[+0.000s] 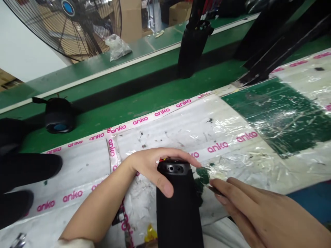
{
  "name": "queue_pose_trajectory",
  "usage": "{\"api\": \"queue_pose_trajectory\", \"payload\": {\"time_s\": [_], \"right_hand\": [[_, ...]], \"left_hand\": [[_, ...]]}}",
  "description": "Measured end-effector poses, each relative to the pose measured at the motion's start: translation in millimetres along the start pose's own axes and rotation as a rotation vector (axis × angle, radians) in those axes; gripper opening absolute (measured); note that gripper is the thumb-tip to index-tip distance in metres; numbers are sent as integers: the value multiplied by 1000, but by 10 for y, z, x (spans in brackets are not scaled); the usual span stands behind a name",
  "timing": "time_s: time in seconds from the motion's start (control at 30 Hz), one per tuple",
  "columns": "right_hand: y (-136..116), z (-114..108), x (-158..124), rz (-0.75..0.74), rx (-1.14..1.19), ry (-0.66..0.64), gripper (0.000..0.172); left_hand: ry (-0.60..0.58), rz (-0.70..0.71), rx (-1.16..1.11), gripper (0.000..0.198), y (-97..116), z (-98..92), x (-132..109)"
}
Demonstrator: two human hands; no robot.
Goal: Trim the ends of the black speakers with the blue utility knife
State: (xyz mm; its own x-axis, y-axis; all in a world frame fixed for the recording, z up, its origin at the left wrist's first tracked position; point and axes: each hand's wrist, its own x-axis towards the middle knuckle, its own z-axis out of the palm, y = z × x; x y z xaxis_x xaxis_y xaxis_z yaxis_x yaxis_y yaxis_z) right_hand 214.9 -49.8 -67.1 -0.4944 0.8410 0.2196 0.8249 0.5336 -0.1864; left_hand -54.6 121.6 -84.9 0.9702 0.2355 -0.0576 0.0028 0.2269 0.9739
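Note:
My left hand (151,167) is closed around the upper end of a black elongated housing (178,210), which looks like a portable speaker. Its thumb presses on the near face, while the fingers reach over the far side. A glossy end panel (176,168) with small round sockets faces up, and a bit of red and yellow (162,160) shows beside it. To the right of the housing, my right hand (253,206) pinches a thin dark tool (216,190), mostly hidden by the fingers. That tool's tip is apart from the housing.
Behind the taped work surface (165,134) runs a green conveyor belt (139,100) carrying a small round black speaker (60,115) and an upright black housing (192,48). More black housings (28,174) lie at left. A large fan (77,24) and a plastic bag (117,47) stand beyond.

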Motion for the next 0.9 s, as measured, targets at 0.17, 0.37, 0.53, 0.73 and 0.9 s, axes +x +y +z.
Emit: {"api": "queue_pose_trajectory", "payload": {"time_s": [0.17, 0.37, 0.53, 0.73, 0.9], "right_hand": [[-53, -167, 398, -102, -74, -31, 43], [-114, -178, 512, -140, -79, -57, 51], [-101, -110, 519, -132, -94, -88, 53], [-132, -71, 549, -142, -66, -99, 54], [-130, -92, 591, -152, -65, -94, 57]], "left_hand": [[-70, -4, 75, 54, 38, -70, -76], [-79, -3, 84, 63, 11, -69, -35], [-42, -48, 75, 71, -22, -66, -41], [-67, -61, 73, 95, -92, -51, -31], [-56, -61, 73, 92, -93, -41, -32]]}}
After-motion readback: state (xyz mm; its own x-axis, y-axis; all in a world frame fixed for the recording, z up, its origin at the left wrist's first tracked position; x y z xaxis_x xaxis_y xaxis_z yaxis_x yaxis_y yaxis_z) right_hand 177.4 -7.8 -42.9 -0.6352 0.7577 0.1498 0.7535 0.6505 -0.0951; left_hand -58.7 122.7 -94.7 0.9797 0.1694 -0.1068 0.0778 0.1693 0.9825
